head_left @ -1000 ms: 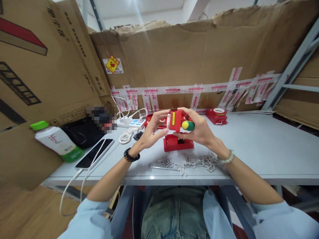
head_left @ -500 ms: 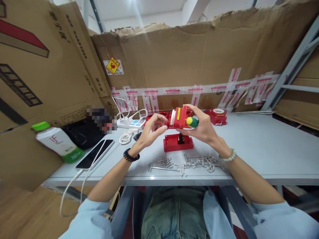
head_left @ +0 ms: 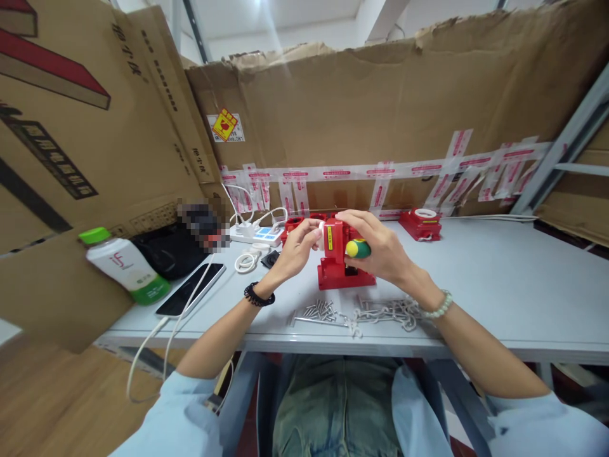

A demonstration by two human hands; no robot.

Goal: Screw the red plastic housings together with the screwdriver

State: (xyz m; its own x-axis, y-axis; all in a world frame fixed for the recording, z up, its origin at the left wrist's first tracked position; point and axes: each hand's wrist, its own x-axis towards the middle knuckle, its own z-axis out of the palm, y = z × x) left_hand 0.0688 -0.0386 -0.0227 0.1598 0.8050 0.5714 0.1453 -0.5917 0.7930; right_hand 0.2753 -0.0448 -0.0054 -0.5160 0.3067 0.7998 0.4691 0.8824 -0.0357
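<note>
Head view: right hand (head_left: 383,251) clamped round red boxy housing (head_left: 339,237), green-yellow bulbous handle (head_left: 358,248); left hand (head_left: 294,251) at white round rim (head_left: 321,237), pinch unclear; best braced square.

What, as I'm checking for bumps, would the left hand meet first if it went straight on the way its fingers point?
Likely the white ring on the red housing; whether the left hand already touches it is unclear.

Bottle (head_left: 124,263) reads "if"; label (head_left: 238,132) on cardboard (head_left: 342,108) starts "LM27".

Lg cardboard (head_left: 323,108) behind grey tabletop (head_left: 499,285) — metal rack (head_left: 561,139) R, wood-look floor (head_left: 61,406) lower L.
</note>
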